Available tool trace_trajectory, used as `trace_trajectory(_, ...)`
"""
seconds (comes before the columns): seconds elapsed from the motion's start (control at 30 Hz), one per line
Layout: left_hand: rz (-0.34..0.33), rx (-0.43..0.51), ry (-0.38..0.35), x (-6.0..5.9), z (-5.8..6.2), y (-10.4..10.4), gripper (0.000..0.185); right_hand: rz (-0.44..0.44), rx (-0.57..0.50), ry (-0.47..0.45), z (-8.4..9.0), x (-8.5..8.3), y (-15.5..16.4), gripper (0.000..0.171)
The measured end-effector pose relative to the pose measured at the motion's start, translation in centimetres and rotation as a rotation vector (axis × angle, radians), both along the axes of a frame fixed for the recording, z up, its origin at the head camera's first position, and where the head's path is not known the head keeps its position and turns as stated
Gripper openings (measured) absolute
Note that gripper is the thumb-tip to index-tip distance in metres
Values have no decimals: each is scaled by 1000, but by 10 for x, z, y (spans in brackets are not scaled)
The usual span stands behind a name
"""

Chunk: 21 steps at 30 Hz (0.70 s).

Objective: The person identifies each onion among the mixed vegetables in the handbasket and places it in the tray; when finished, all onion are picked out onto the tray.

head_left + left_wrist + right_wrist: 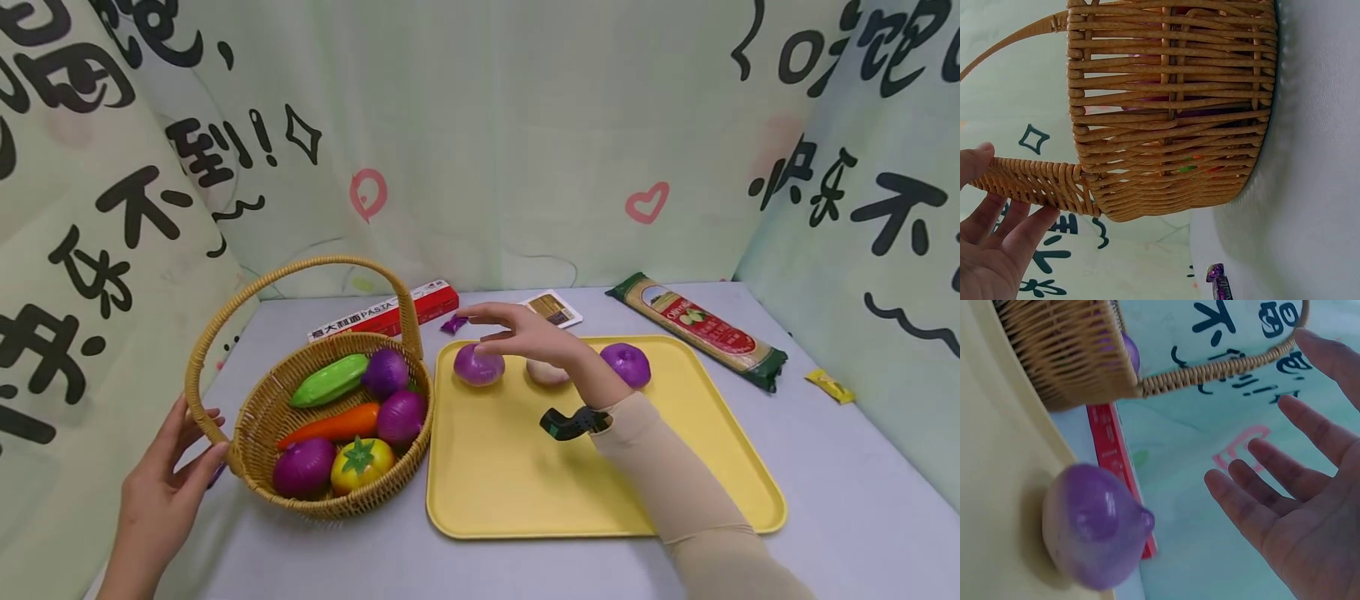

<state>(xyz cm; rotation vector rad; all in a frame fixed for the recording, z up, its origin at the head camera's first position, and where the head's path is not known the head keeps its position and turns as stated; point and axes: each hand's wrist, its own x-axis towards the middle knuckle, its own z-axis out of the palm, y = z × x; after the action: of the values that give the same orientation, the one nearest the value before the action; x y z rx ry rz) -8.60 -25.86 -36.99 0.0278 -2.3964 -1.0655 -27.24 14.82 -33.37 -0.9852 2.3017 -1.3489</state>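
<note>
A wicker basket [337, 504] stands at the left and holds purple onions, a carrot [330, 427], a green vegetable and a yellow one. My left hand [168, 475] touches the base of its handle [1035, 181], thumb on top and straight fingers below. On the yellow tray [525, 483] lie a purple onion [478, 365], a pale one [546, 372] and another purple one [626, 364]. My right hand [517, 329] hovers open just above the left purple onion [1094, 525], fingers spread and not touching it.
A red pasta box [390, 312], a small card [555, 308] and a purple wrapper [453, 324] lie behind the tray. A spaghetti packet [697, 329] and a yellow wrapper [828, 386] lie at the right. Printed cloth walls enclose the table.
</note>
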Motion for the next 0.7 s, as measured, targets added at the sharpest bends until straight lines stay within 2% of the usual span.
trace_trajectory(0.2, -16, 3, 24, 0, 0, -1, 80, 48, 20, 9, 3, -1, -27, 53)
trace_trajectory(0.33, -13, 0, 17, 0, 0, -1, 79, 90, 19, 37, 2, -3, -44, 51)
trace_trajectory(0.47, -8, 0, 4, 0, 0, -2, 79, 128, 6, 23, 0, -5, -59, 52)
trace_trajectory(0.7, -4, 0, -18, 0, -1, -2, 79, 68, -27, 77, 7, -4, -69, 51)
